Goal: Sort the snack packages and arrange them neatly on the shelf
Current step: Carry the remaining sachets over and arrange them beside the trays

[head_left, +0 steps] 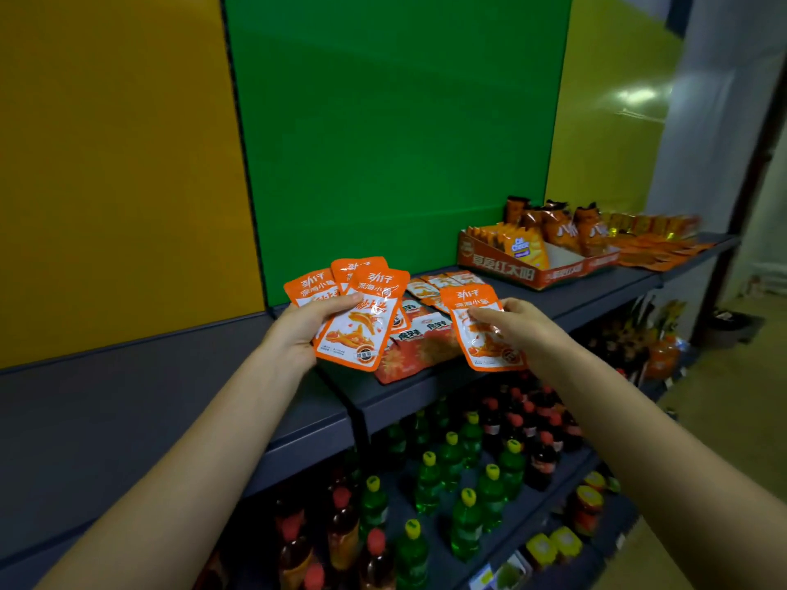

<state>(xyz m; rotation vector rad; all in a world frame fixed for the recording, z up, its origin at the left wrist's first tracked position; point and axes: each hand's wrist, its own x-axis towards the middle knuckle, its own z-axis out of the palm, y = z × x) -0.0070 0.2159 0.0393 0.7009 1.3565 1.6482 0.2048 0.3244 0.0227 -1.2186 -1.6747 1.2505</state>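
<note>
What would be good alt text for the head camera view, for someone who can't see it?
A person's left hand holds a fan of orange snack packets while the right hand holds one matching packet above a grey shelf strewn with more snacks. A cardboard display box sits further right; bottles fill the shelf below.

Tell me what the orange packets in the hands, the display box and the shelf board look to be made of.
Orange packets: thin glossy plastic film, judging by the glare streaks and the clear window; three fanned in the left hand, one in the right hand.
Display box: printed cardboard, likely, with matte faces and a pale raw interior.
Shelf board: probably painted metal, dark grey, matte.
</note>
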